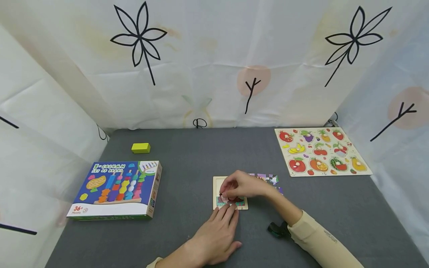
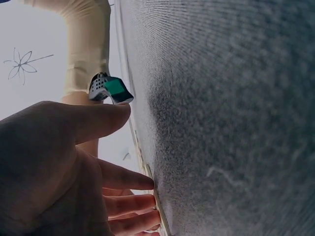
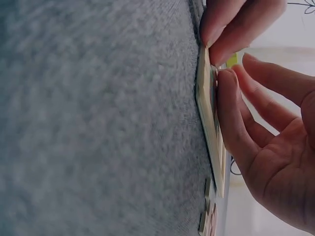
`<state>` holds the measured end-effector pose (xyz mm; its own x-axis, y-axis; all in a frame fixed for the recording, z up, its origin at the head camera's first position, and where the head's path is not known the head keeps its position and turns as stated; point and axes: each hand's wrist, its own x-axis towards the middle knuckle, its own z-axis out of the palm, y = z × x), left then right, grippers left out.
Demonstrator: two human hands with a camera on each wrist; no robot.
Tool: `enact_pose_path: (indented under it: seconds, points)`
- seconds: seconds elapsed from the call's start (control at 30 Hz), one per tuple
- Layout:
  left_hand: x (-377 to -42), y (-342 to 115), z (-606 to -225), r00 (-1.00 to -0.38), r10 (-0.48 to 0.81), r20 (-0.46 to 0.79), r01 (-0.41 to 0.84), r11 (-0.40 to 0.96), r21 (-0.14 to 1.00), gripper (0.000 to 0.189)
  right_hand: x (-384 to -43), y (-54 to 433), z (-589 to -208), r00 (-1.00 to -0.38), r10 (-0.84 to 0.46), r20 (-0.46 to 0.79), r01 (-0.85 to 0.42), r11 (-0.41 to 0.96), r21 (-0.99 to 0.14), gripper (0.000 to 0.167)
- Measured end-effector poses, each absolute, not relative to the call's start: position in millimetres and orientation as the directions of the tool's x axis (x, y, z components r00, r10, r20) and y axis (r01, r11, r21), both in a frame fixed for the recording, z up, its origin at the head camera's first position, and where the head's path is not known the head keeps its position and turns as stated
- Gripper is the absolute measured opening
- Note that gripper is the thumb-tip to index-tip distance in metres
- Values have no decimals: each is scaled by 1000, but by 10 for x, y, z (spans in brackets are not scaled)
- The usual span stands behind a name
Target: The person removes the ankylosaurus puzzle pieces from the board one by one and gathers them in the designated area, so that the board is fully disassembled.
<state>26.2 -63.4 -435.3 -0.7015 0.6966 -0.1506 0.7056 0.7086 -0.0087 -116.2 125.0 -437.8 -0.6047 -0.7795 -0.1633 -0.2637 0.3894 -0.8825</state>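
A small wooden puzzle board (image 1: 217,182) with a raised rim lies on the table, its picture partly filled in and half covered by my hands. Over its lower part, the bent fingers of my right hand (image 1: 242,185) hold a pinkish puzzle piece (image 1: 225,199) low against the picture. One right fingertip (image 3: 227,76) is right at the inner side of the rim in the right wrist view. My left hand (image 1: 216,234) lies palm down, its extended fingers resting on the board's near edge. Thumb (image 2: 106,120) and fingers stand apart in the left wrist view.
Loose purple puzzle pieces (image 1: 271,178) lie behind my right wrist. A fruit puzzle board (image 1: 315,154) is at the back right. To the left stand a blue bead-set box (image 1: 117,186) and a yellow block (image 1: 140,148). A dark wrist device (image 1: 279,230) hangs below my right sleeve.
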Motion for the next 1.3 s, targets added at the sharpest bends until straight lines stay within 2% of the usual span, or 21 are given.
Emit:
enact_pose_path:
  seconds: [0.27,0.67,1.0,1.3]
  points:
    - [251,-645,-4384,-689,708,-153,715,699,17,77,-1166,1195,-4374,-619,-758,-204,-234,426,-874,15]
    - [246,-643,-4399,-683,720,-125,724,690,16,74,-1173,1163,-4364,-622,-755,-210,-255,448,-857,12]
    - [236,-646,-4393,-676,726,-127,730,683,25,73,-1155,1162,-4363,-611,-762,-213,-226,427,-876,8]
    - [234,-650,-4391,-671,733,-110,736,676,21,73,-1136,1160,-4384,-614,-771,-168,-247,389,-887,6]
